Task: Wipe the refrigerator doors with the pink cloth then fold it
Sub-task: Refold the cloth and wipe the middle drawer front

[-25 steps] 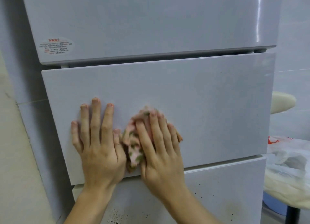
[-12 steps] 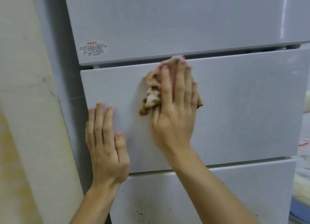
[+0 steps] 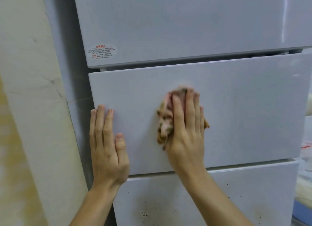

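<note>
So, cloth: pink cloth [image 3: 166, 117], bunched up, green-brown blotches on the pink, edges blurred.
cloth place: pressed flat against the middle door [image 3: 236, 110] of the refrigerator, about mid-width, upper half of that panel.
cloth axis: long axis runs up-down along the door face; top end at the fingertips, bottom end hangs just left of the palm heel; a small corner sticks out right of the hand.
right hand [image 3: 186, 129]: grip flat, fingers straight and close together, spread over the cloth, pushing it on the door; not curled round it.
left hand [image 3: 108, 149]: bare, grip flat with nothing under it, fingers up, palm on the left edge of the middle door, thumb out to the right; well apart from the cloth.
doors: grey-white; upper door [image 3: 185, 23] has a red-print sticker [image 3: 102, 52] at its lower left; lower door [image 3: 244, 192] has dark specks near the bottom.
left side: cream wall [image 3: 30, 107] with yellowish stain.
right edge: plastic bag [image 3: 306, 151], mostly cut off, contents cannot tell.
</note>
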Motion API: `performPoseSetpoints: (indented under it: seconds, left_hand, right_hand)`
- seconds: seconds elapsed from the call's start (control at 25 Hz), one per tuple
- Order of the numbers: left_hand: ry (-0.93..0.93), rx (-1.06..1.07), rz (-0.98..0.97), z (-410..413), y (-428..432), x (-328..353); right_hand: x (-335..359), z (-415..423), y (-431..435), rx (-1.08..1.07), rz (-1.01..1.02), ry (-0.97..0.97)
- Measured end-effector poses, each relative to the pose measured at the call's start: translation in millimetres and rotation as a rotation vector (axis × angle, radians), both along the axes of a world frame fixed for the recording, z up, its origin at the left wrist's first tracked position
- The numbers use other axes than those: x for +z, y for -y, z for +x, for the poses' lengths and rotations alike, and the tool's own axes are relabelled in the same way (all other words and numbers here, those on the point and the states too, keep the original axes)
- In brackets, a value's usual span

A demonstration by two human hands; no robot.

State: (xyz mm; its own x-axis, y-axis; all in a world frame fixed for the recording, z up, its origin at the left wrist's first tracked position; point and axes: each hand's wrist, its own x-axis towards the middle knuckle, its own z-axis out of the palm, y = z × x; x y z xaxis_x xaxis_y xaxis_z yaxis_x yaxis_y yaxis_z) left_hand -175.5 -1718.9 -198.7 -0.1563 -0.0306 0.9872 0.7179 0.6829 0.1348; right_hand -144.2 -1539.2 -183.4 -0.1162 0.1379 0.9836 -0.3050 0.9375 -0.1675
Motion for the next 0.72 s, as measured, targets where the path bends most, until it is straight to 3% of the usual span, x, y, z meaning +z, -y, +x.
performPoseSetpoints:
  seconds: [0.12, 0.2, 0.36, 0.52, 0.72]
  left_hand:
    - [-0.003, -0.017, 0.007, -2, 5, 3]
    - [-0.027, -0.029, 0.015, -4, 8, 4]
    - [-0.022, -0.150, 0.064, -1, 9, -2]
    - [-0.008, 0.071, -0.075, -5, 23, -2]
    - [-0.030, 0.312, -0.196, -5, 46, 5]
  right_hand:
    - [54, -10, 36, 0.019, -0.094, -0.077]
    - [55, -16, 55, 0.042, -0.014, -0.097]
    - [-23, -13, 63, 0.125, 0.297, 0.008]
    - [-76, -3, 40, 0.062, 0.388, 0.103]
    - [-1, -10, 41, 0.059, 0.102, -0.049]
